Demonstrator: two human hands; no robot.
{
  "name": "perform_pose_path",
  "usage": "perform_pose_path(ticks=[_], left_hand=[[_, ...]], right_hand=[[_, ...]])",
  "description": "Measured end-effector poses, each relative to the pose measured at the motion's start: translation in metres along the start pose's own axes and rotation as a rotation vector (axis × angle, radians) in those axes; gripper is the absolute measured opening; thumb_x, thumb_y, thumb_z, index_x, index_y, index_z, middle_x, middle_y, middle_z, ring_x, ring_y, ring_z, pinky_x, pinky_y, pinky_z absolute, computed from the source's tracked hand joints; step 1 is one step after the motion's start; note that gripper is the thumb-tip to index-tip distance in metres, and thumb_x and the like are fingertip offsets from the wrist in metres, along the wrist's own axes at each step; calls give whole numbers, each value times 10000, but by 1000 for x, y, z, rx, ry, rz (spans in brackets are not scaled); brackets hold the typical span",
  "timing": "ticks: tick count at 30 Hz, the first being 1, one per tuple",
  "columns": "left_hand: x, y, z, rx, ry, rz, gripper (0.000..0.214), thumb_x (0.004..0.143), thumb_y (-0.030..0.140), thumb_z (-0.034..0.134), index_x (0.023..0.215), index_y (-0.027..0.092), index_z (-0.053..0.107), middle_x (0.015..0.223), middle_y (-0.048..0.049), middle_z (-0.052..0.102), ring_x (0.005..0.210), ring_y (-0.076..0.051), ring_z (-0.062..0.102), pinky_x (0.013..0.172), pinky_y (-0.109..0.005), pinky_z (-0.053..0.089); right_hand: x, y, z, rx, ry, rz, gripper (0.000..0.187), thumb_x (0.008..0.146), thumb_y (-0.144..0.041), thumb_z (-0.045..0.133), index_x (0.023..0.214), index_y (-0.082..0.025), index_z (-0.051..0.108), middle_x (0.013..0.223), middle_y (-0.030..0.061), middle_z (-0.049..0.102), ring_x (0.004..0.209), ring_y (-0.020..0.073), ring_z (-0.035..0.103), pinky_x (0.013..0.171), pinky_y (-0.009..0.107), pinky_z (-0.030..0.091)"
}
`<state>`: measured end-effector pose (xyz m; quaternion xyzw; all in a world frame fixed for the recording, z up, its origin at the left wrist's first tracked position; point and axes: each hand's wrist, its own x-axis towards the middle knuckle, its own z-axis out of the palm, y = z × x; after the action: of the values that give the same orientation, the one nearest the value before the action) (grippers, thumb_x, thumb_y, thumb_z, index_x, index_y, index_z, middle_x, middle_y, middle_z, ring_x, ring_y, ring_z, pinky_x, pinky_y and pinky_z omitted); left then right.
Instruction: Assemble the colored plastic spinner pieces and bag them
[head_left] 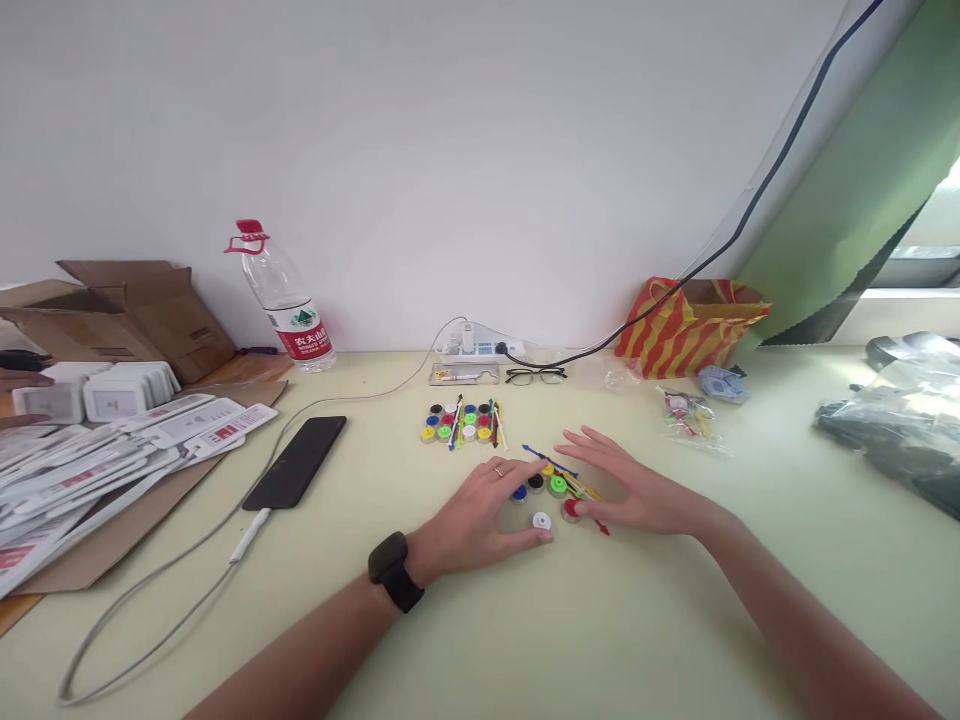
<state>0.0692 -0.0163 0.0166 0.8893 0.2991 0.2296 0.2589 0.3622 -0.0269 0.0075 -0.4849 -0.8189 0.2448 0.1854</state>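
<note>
My left hand (480, 515), with a ring and a black watch, reaches over the table from the left. Its thumb and fingers are apart, curving around a loose group of small round coloured discs. The white disc (541, 521) lies by its thumb tip, and the blue disc (519, 493) and black disc (535, 482) lie within its curve. My right hand (630, 485) is open on the other side, its thumb at the red disc (571, 510). Between the hands are a green disc (557, 485), a yellow disc (548, 468) and thin arrow-tipped sticks, including a blue stick (551, 459).
Behind are rows of similar discs (470, 433) with sticks. A power strip (480, 347), glasses (535, 376) and a clear case (463, 375) sit near the wall. A phone (296, 462) with its cable, a bottle (289, 300) and stacked cards are left; a striped bag (682, 330) is right.
</note>
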Motion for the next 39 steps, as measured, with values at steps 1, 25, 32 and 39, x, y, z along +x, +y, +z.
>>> perform_pose_path(ticks=[1, 25, 32, 39], left_hand=[[0, 0, 0, 10, -15, 35, 628, 904, 507, 744, 1465, 330, 526, 1427, -61, 616, 1304, -284, 564, 1134, -467, 448], [0, 8, 3, 112, -135, 139, 462, 918, 445, 732, 1356, 342, 629, 1556, -24, 543, 1512, -349, 384, 1196, -552, 402], [1, 6, 6, 168, -107, 86, 619, 947, 455, 684, 1521, 351, 478, 1589, -42, 495, 1497, -351, 391, 1203, -544, 391], [1, 8, 5, 154, -73, 75, 513, 966, 411, 662, 1451, 320, 522, 1606, -44, 471, 1467, -333, 427, 1193, -541, 412]], right_hand=[[-3, 7, -2, -17, -24, 35, 790, 887, -662, 675, 1587, -430, 392, 1719, -17, 254, 1599, 373, 129, 1250, 612, 307], [19, 34, 21, -56, 288, -10, 456, 1046, -473, 457, 1455, -299, 558, 1456, 77, 622, 1406, 302, 505, 1173, 542, 438], [22, 43, 17, -98, 401, 56, 234, 1005, -370, 503, 1049, -256, 703, 1140, 87, 727, 1120, 295, 628, 986, 486, 513], [22, 47, 16, -127, 452, 105, 192, 988, -325, 507, 972, -237, 677, 1053, 87, 715, 1037, 287, 622, 929, 459, 500]])
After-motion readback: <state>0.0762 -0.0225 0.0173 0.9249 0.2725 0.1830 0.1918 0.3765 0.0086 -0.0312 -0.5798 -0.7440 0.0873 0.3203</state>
